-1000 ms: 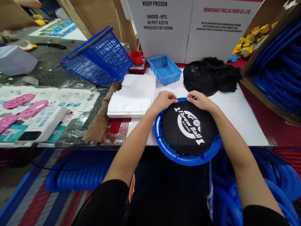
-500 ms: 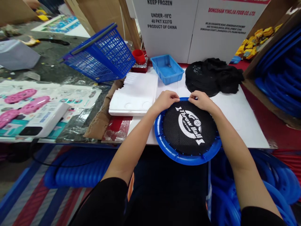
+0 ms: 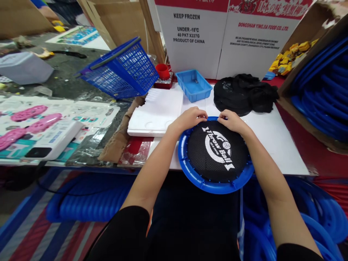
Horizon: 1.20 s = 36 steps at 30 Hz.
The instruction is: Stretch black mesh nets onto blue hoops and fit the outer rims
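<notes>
A round throw ball disc (image 3: 217,156), black mesh with white print inside a blue plastic ring, lies at the table's front edge and overhangs it. My left hand (image 3: 191,119) has its fingers pinched at the disc's far edge, left of its top. My right hand (image 3: 231,120) pinches the same edge a little further right. Bare blue rim shows between the two hands. The fingertips are partly hidden, so whether they grip mesh or rim is unclear. Black mesh pieces (image 3: 231,96) lie piled beyond my right hand.
A light-blue tray (image 3: 193,87), a white foam block (image 3: 160,112) and a red cup (image 3: 163,71) stand behind. A blue basket (image 3: 122,69) leans at left. Blue rings (image 3: 323,87) are stacked in a carton at right. A white carton (image 3: 195,43) stands at the back.
The camera has tilted up slightly, so the scene sits lower in view. Both hands keep their pinch at the disc's far edge, with little visible movement.
</notes>
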Motion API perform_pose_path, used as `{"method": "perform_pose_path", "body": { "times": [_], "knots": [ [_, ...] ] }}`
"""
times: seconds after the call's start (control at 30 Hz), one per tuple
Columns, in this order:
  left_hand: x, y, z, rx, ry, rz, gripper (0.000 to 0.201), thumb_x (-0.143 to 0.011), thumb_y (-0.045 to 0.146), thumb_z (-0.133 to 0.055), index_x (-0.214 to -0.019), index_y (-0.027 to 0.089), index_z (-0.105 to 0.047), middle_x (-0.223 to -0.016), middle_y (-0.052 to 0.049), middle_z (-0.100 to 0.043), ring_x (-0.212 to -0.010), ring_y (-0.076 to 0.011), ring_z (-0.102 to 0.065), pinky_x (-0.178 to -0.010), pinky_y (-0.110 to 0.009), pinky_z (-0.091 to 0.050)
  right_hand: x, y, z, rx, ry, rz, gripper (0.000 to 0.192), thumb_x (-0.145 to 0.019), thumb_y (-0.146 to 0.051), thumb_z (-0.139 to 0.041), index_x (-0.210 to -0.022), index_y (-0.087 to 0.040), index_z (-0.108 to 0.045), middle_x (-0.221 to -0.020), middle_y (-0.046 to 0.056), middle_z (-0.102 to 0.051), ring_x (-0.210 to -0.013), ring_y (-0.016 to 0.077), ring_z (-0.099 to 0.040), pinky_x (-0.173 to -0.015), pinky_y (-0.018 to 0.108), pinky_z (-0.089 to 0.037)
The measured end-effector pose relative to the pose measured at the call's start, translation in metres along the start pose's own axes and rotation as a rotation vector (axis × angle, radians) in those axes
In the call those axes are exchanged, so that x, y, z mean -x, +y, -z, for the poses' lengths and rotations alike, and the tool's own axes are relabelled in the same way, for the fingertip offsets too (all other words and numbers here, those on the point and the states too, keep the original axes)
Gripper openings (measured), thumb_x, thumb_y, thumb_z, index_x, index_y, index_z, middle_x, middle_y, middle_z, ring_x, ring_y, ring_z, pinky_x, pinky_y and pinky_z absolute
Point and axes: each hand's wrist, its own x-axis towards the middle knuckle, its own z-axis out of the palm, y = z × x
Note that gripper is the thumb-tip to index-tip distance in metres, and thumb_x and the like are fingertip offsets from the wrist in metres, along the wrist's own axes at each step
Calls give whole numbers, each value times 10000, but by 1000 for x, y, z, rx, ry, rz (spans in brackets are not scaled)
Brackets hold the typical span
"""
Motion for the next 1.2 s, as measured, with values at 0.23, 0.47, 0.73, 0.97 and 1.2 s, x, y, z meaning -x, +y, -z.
{"method": "perform_pose_path", "body": {
  "times": [0.23,0.47,0.73,0.97,1.2],
  "knots": [
    [1,-6,-1,217,-51,73,161,-922,262,-695,-1001,207,-824,-976,-72,-810,-918,-214,-708,-881,-357,-533,6,0,2,-31,1,40,169,-942,-337,-621,-819,-227,-658,-930,55,-643,-905,238,-618,-894,400,-483],
    [3,-7,11,293,-198,78,225,-905,244,-686,-1086,191,-810,-977,-67,-792,-897,-200,-702,-858,-345,-541,10,-4,1,-39,-41,68,185,-968,-338,-616,-820,-231,-645,-930,50,-635,-911,238,-612,-893,401,-480],
    [-1,18,1,105,-94,61,234,-1005,302,-609,-1065,187,-803,-1077,-85,-815,-1010,-233,-725,-952,-370,-532,10,-5,-1,-37,-36,76,197,-977,-346,-616,-829,-222,-652,-922,49,-617,-896,236,-612,-879,393,-460],
    [-1,37,-14,-152,-51,39,163,-980,272,-679,-997,198,-824,-1072,-97,-808,-1017,-265,-713,-958,-397,-512,11,-8,0,-24,-30,94,175,-991,-342,-632,-899,-228,-727,-929,51,-659,-906,235,-635,-878,375,-468],
    [-6,21,-22,177,22,152,190,-947,178,-647,-977,192,-835,-1037,-77,-833,-969,-233,-733,-947,-378,-545,12,-9,2,-47,-55,76,202,-973,-379,-629,-885,-227,-729,-954,53,-674,-937,235,-642,-927,394,-495]
  ]
}}
